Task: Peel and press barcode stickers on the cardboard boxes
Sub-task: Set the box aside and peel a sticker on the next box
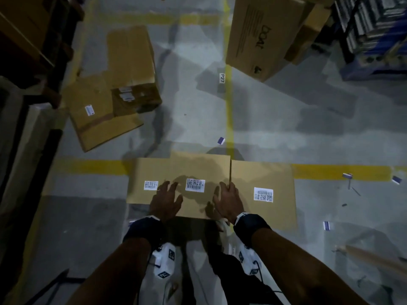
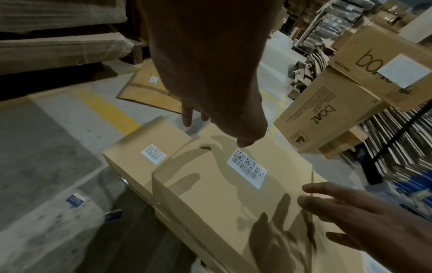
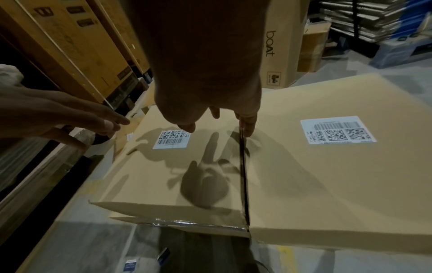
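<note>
Warehouse floor (image 1: pixel 198 102), three closed cardboard boxes (image 1: pixel 198 168), one barcode sticker (image 1: pixel 195 185) apiece

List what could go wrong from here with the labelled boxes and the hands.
1. The right hand has fingers at the raised right edge of the middle box; lifting there may drag it against the right box or nick a finger.
2. The left hand is spread beside the middle sticker, not on it; whether that sticker is fully pressed cannot be told.
3. Backing scraps litter the floor, a possible slip.
</note>
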### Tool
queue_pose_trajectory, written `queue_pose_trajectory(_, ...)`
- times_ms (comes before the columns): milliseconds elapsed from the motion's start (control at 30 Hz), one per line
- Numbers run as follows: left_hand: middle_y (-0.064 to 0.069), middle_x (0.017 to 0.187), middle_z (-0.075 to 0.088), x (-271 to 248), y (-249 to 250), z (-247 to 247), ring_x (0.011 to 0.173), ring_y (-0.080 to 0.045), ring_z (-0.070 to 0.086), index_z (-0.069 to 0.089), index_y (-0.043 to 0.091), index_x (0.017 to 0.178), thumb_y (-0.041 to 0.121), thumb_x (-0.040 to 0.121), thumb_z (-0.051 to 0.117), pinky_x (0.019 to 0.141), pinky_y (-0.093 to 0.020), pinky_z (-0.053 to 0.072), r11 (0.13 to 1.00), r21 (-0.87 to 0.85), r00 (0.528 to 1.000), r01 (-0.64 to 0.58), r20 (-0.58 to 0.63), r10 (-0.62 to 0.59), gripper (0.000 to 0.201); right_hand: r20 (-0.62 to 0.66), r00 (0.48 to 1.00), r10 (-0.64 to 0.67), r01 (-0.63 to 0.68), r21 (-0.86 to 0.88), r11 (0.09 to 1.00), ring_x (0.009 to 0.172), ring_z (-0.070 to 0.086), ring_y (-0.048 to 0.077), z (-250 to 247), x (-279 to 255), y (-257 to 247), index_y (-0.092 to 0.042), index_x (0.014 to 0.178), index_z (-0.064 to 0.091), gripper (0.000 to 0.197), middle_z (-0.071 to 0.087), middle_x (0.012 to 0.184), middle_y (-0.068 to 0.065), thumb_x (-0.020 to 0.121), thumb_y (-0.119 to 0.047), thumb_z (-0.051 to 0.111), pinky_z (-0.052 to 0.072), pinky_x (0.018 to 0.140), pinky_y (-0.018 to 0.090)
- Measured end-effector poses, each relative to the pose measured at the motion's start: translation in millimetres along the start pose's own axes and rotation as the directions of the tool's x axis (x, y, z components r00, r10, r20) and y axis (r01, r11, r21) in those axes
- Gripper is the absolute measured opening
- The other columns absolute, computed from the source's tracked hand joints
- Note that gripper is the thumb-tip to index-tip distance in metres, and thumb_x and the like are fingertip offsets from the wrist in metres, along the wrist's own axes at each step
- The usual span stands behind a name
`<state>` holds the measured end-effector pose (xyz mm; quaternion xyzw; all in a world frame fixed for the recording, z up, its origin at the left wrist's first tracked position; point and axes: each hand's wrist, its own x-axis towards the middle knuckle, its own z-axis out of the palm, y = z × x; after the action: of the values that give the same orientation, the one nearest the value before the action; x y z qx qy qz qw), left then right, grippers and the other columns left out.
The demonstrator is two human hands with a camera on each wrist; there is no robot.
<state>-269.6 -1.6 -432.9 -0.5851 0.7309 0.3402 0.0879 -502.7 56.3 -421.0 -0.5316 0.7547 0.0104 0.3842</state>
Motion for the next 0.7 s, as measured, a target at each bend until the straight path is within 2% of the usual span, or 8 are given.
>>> queue_pose_trajectory(33,-0.027,0.148,0.045,8.7,-0.9,-1.0,0.138,-0.047,0.040,0.046,0.010,0.149,0.064,0.081,0.028,0.105,-0.058,0.044,1.000,0.005,1.000,0.021,0.016,-0.021,0.088,-0.004,1.000,0.011,-0.012,-0.001,1.000,0.125,0.048,0.052,0.5,4.9,1.7,0.003,0.134,0.053,0.048,0.048,0.137,0.031,0.096,-0.023,0.065,0.045,0.104,0.049)
queue_pose_trajectory(100,-0.027,0.157,0.031,23.1,0.7,-5.9,0.145,-0.046,0.028,0.033,0.013,0.156,0.064,0.083,0.034,0.112,-0.056,0.037,0.996,0.009,0.994,0.087,0.069,-0.087,0.090,-0.011,1.000,0.018,-0.018,0.022,1.000,0.130,0.041,0.047,2.0,16.2,5.0,0.001,0.141,0.045,0.048,0.041,0.143,0.028,0.102,-0.026,0.054,0.037,0.109,0.045)
queue_pose_trajectory(233,-0.023,0.165,0.009,43.5,-3.2,0.3,0.149,-0.045,0.019,0.011,0.019,0.162,0.046,0.095,0.061,0.116,-0.055,0.030,0.990,0.032,0.985,0.138,0.101,-0.141,0.088,-0.055,0.994,0.095,-0.088,0.115,0.989,0.121,0.045,0.046,1.8,31.3,0.4,-0.003,0.139,0.044,0.052,0.045,0.132,0.028,0.096,-0.027,0.060,0.040,0.103,0.045)
queue_pose_trajectory(333,-0.022,0.165,0.006,50.9,-5.2,8.3,0.146,-0.046,0.027,0.001,0.021,0.162,0.045,0.092,0.067,0.114,-0.054,0.033,0.983,-0.037,0.973,0.183,0.151,-0.175,0.099,-0.031,0.991,0.134,-0.128,0.136,0.982,0.131,0.038,0.047,3.8,35.6,-0.1,-0.003,0.144,0.041,0.061,0.041,0.141,0.030,0.093,-0.027,0.065,0.035,0.110,0.047)
queue_pose_trajectory(400,-0.024,0.162,0.010,53.6,-6.3,14.4,0.141,-0.047,0.034,0.002,0.017,0.162,0.045,0.087,0.073,0.111,-0.054,0.037,0.976,-0.092,0.970,0.199,0.158,-0.183,0.107,-0.026,0.989,0.145,-0.140,0.156,0.978,0.136,0.034,0.047,6.9,38.4,0.6,-0.004,0.146,0.040,0.071,0.037,0.145,0.030,0.089,-0.030,0.071,0.031,0.114,0.046)
queue_pose_trajectory(533,-0.025,0.155,0.021,54.1,-12.4,27.4,0.135,-0.049,0.036,0.010,0.015,0.161,0.066,0.068,0.067,0.108,-0.055,0.039,0.950,-0.130,0.954,0.284,0.135,-0.266,0.120,-0.004,0.983,0.186,-0.182,0.201,0.963,0.137,0.029,0.047,19.3,42.7,-1.0,-0.008,0.143,0.041,0.087,0.035,0.143,0.028,0.075,-0.042,0.082,0.030,0.114,0.046)
queue_pose_trajectory(633,-0.024,0.156,0.018,45.9,-1.3,18.1,0.139,-0.049,0.030,0.013,0.021,0.160,0.047,0.081,0.078,0.114,-0.053,0.032,0.926,-0.177,0.938,0.333,0.160,-0.307,0.105,0.020,0.979,0.205,-0.204,0.213,0.955,0.134,0.029,0.045,20.4,42.0,-8.3,-0.013,0.128,0.050,0.080,0.036,0.139,0.024,0.068,-0.053,0.085,0.032,0.110,0.044)
queue_pose_trajectory(700,-0.024,0.154,0.019,39.1,0.0,14.3,0.138,-0.050,0.032,0.016,0.024,0.160,0.046,0.083,0.078,0.115,-0.052,0.030,0.911,-0.213,0.932,0.354,0.166,-0.323,0.101,0.045,0.974,0.221,-0.226,0.238,0.945,0.129,0.032,0.042,18.0,41.5,-12.1,-0.020,0.119,0.052,0.076,0.037,0.134,0.020,0.064,-0.060,0.085,0.037,0.107,0.043)
